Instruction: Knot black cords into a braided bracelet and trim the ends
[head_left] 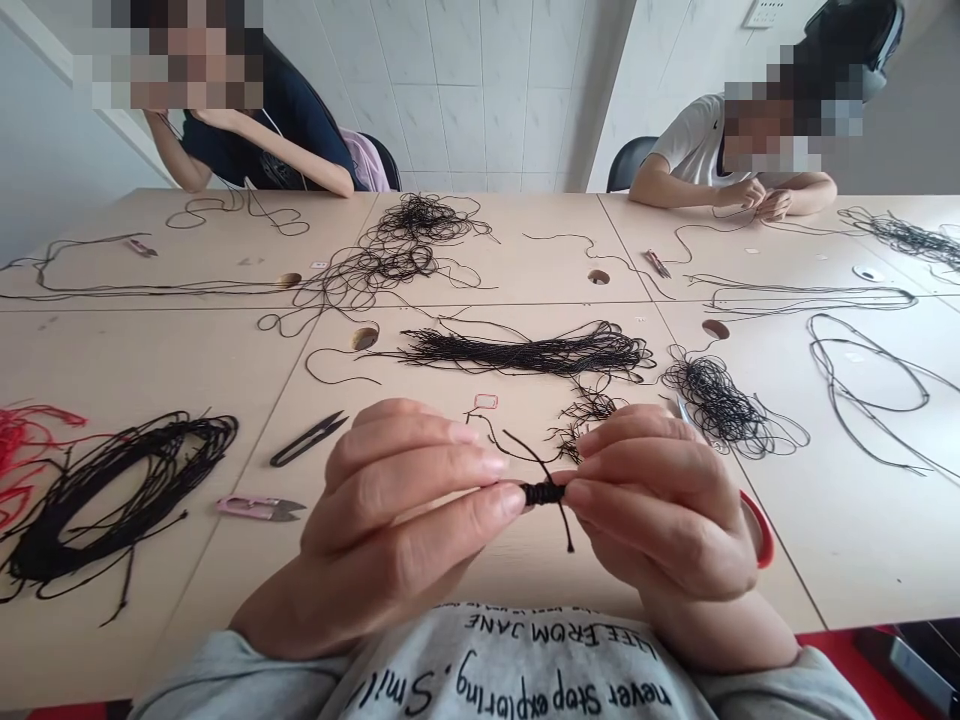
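Note:
Close in front of my chest, a short black knotted cord [544, 494] stretches between both hands. My left hand [420, 500] pinches its left end between thumb and fingers. The right end sits in the pinched fingertips of my right hand [660, 500]. Two loose cord tails stick out of the knotted part, one up to the left and one downward. Behind the hands, a long bundle of black cords [525, 352] lies across the table, with a small black tangle [589, 415] just below it.
Black snips [307, 438], pink snips [261, 508] and a black cord coil [120, 490] lie left, beside red cord [15, 450]. Another tangle [724, 405] is at right, near a red handle [757, 530]. Two people [300, 120] [690, 150] sit across the table.

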